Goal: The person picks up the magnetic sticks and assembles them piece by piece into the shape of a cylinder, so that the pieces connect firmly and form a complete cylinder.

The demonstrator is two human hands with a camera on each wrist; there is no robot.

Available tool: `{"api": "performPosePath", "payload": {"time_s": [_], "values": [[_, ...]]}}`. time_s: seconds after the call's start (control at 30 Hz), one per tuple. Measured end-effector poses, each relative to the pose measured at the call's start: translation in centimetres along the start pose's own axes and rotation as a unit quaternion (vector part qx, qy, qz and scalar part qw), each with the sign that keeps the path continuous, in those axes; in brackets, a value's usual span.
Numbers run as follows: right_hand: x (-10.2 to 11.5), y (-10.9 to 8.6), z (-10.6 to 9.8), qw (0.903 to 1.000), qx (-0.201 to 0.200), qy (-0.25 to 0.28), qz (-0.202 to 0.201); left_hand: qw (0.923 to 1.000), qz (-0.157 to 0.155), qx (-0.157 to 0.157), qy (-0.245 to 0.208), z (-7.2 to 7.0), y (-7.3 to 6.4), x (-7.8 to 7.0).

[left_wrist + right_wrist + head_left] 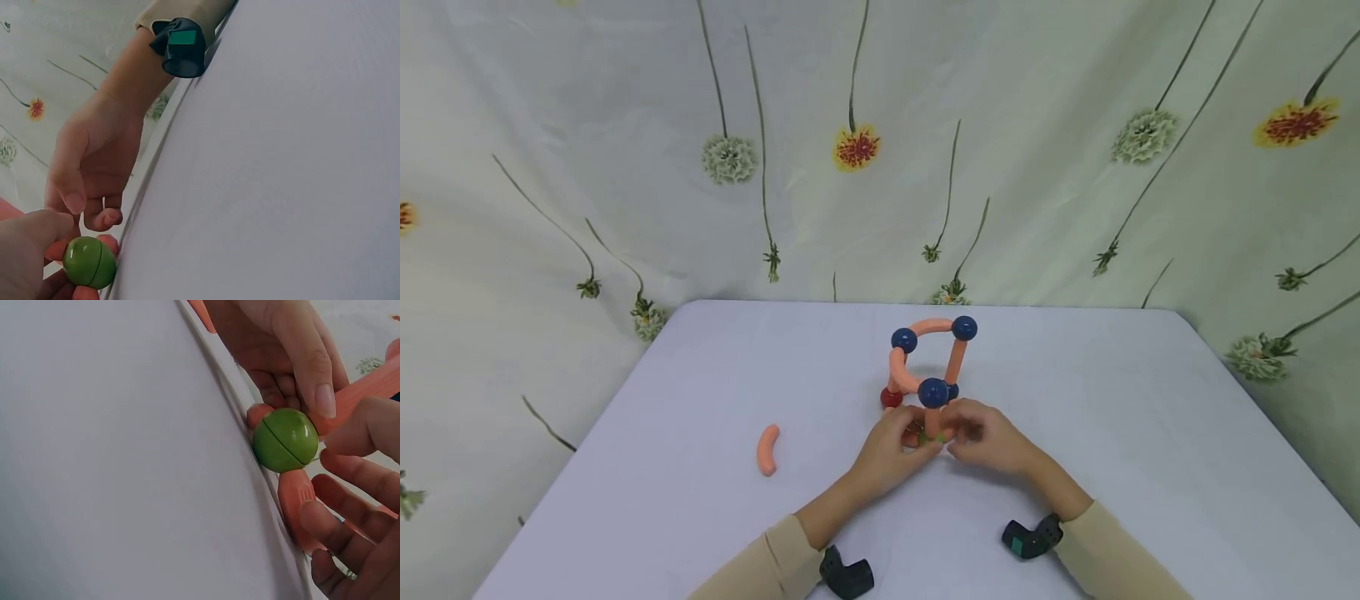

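Observation:
A frame of orange magnetic rods and balls stands mid-table, with blue balls (933, 392) at its upper corners and a red ball (891, 398) lower left. At its near bottom corner, a green ball (285, 440) joins an upright orange rod (362, 394) and rods to either side. My left hand (891, 450) pinches the upright rod just above the green ball, thumb in front and fingers behind. Beside the same corner is my right hand (988, 437), its fingers loosely bent and spread, fingertips close by a lower orange rod (297, 509).
A loose curved orange piece (767, 450) lies on the white table (700, 517), left of the frame. Dark devices (1032, 537) are worn on both wrists. Behind the table's far edge hangs a flower-printed cloth (1030, 150).

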State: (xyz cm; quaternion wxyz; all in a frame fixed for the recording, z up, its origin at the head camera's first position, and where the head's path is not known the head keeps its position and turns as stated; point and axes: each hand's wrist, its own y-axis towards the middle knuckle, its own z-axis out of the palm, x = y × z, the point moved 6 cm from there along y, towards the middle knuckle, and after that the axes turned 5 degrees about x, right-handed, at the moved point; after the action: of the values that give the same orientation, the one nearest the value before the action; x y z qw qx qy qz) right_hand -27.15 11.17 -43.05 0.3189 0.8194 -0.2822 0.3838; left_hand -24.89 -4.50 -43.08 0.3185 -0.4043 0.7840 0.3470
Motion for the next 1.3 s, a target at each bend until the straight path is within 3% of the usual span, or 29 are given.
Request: {"api": "performPosePath", "payload": {"time_s": [0.07, 0.17, 0.3, 0.37, 0.63, 1.07, 1.3], "values": [[0.0, 0.0, -0.6, 0.9998, -0.016, -0.003, 0.007, 1.0, 0.0, -0.001, -0.003, 0.0, 0.1, 0.0], [-0.6, -0.2, -1.8, 0.9945, -0.084, -0.013, 0.061, 1.0, 0.001, -0.002, -0.006, 0.0, 0.1, 0.1], [-1.4, -0.7, -3.3, 0.9696, -0.193, -0.044, 0.143, 0.9999, 0.006, -0.001, -0.009, -0.1, 0.2, 0.2], [-1.6, -0.8, -3.7, 0.9611, -0.219, -0.048, 0.161, 0.9998, 0.009, 0.005, -0.015, -0.2, 0.2, 0.2], [-2.1, -0.6, -3.2, 0.969, -0.183, -0.021, 0.165, 0.9988, 0.015, 0.037, -0.028, -0.8, 0.3, 0.8], [-2.0, -0.6, -2.9, 0.9733, -0.167, -0.039, 0.152, 0.9939, 0.031, 0.094, -0.049, -2.0, 0.4, 1.7], [-1.3, -0.8, -2.9, 0.9755, -0.189, -0.051, 0.1, 0.9936, -0.004, 0.093, -0.064, -3.7, 0.4, 2.8]]}}
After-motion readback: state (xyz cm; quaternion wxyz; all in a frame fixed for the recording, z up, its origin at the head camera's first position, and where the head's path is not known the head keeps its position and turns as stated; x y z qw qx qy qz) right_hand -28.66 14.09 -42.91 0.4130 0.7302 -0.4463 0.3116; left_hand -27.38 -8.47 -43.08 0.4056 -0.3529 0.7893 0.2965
